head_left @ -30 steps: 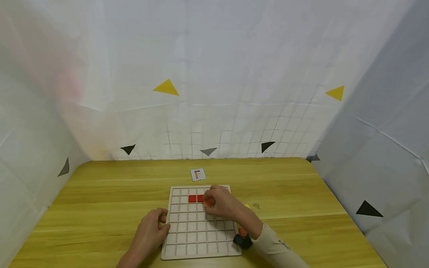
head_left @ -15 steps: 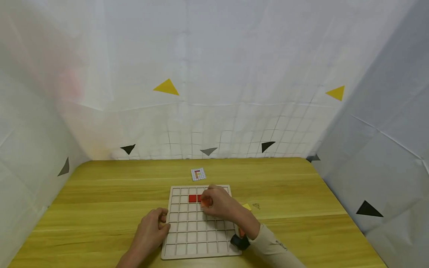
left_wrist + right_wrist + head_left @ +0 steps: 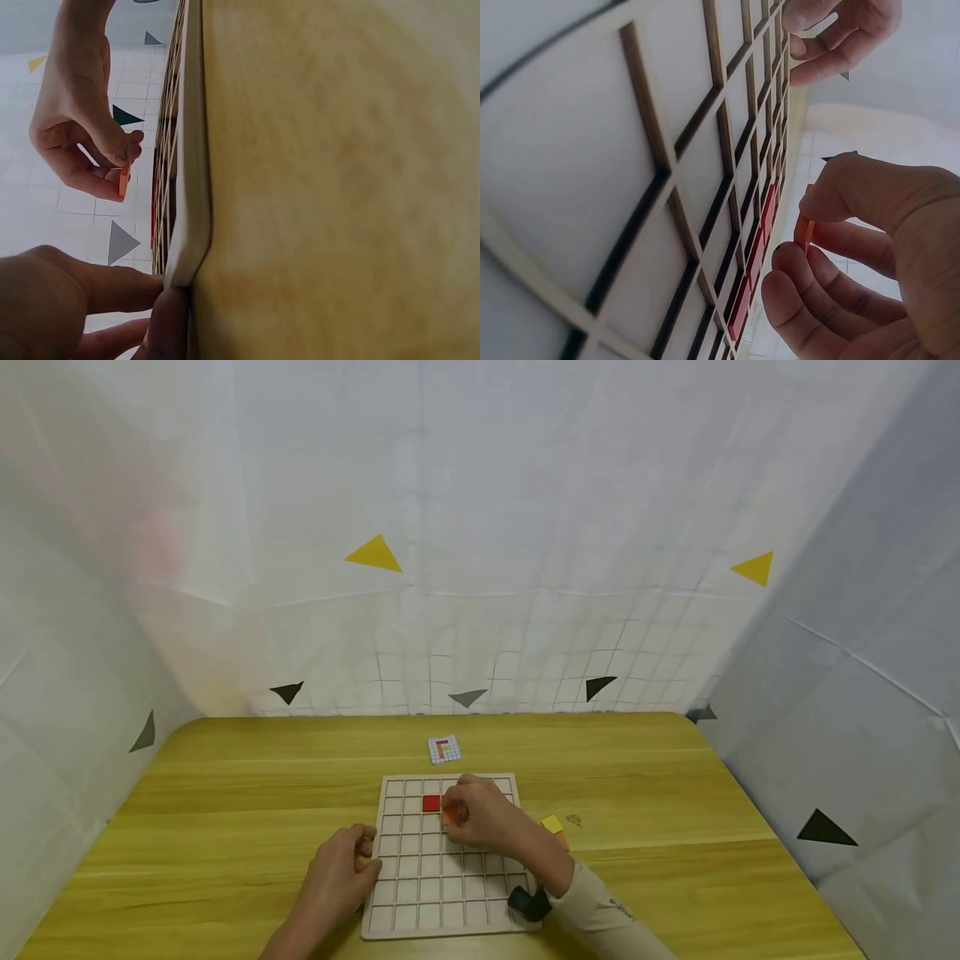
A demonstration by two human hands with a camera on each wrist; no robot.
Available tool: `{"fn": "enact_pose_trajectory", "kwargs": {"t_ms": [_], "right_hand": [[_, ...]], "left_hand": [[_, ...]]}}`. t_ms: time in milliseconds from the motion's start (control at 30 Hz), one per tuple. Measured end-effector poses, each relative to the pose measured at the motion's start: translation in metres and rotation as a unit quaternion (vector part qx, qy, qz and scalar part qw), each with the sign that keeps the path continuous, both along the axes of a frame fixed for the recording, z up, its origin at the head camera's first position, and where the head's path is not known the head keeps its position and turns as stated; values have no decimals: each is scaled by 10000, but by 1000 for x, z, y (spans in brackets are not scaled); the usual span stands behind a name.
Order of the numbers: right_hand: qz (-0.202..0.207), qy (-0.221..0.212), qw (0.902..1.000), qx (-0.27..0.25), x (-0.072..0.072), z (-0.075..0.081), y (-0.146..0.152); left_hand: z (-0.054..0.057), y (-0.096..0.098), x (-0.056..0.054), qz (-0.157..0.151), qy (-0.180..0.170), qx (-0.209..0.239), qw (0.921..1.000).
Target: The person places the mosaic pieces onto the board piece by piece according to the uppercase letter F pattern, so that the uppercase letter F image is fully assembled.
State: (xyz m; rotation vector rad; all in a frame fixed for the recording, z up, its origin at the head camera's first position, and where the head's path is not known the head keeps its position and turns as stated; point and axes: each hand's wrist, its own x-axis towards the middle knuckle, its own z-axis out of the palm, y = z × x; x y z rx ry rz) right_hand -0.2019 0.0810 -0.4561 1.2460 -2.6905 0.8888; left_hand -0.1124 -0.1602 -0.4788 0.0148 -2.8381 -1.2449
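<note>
A pale wooden grid board [image 3: 407, 914] lies flat on the table. My left hand [image 3: 335, 877] holds its left edge, thumb and finger pinching the rim in the left wrist view. Above the upper middle of the board, my right hand [image 3: 487, 814] pinches an orange tile [image 3: 810, 232] between thumb and fingertips. That tile is held on edge, apart from the grid. A red tile [image 3: 431, 803] sits in an upper cell; the right wrist view shows a row of red tiles [image 3: 739, 311], partly hidden by the right hand in the head view.
A small printed card [image 3: 444, 749] with a coloured grid pattern lies beyond the board. Right of the board are a yellow tile [image 3: 552, 823] and an orange tile [image 3: 562, 841], partly behind the right forearm. White sheets surround the wooden table [image 3: 247, 793].
My right hand has shifted slightly left with the orange tile, covering the second red tile. More of the loose tiles at right shows now. The left hand has stayed on the board's edge.
</note>
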Motion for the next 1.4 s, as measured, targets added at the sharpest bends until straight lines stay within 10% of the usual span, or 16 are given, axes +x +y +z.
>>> {"fn": "enact_pose_trajectory", "kwargs": {"t_ms": [1400], "right_hand": [[-244,-475,9980,334,3,-8,-24]], "left_hand": [[0,1,1,-49,139,-29,9999]]}}
